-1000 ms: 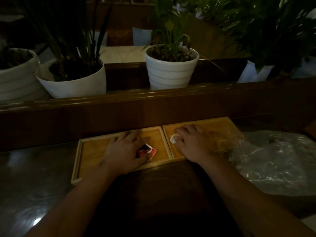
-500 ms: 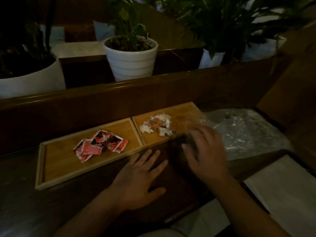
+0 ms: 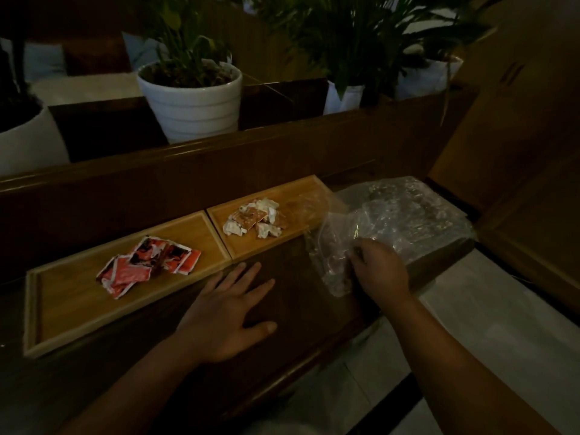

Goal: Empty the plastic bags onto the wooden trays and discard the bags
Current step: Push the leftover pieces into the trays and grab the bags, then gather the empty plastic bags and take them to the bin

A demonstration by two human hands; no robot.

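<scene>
A dark brown polished wooden counter [image 3: 298, 309] carries two light rectangular wooden trays [image 3: 69, 306] [image 3: 292, 237] end to end. Crumpled clear plastic bags [image 3: 408, 215] lie at its right end, and the left hand [image 3: 226, 318] rests flat on it.

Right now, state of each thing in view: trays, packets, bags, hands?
left tray: loaded, red packets in a loose pile
right tray: loaded, white and brown packets in a pile
clear bag: looks empty, crumpled, pinched by right hand
left hand: open, flat on the counter, holding nothing
big plastic sheet: crumpled on the counter, right of the trays
</scene>
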